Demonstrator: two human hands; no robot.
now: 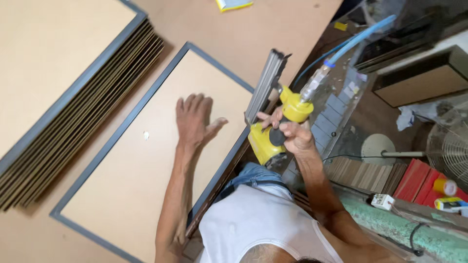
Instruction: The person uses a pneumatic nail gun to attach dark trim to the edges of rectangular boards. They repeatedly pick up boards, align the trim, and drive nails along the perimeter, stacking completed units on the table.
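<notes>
right hand (pixel 292 134) gripping yellow nail gun (pixel 273 122); magazine up-left

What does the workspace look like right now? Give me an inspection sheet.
Surface: brown workbench, mostly covered by panels.
Job's things: grey-framed panel lying flat; yellow pneumatic nailer at its right edge.
Clutter: stack of framed panels at left; yellow-edged item at the top edge.
Grippers: left hand flat on the panel; right hand gripping the nailer.
Cables: blue air hose runs from the nailer; black cable by the green ledge.
Surroundings: fan, red boxes, white plug block at right.
</notes>
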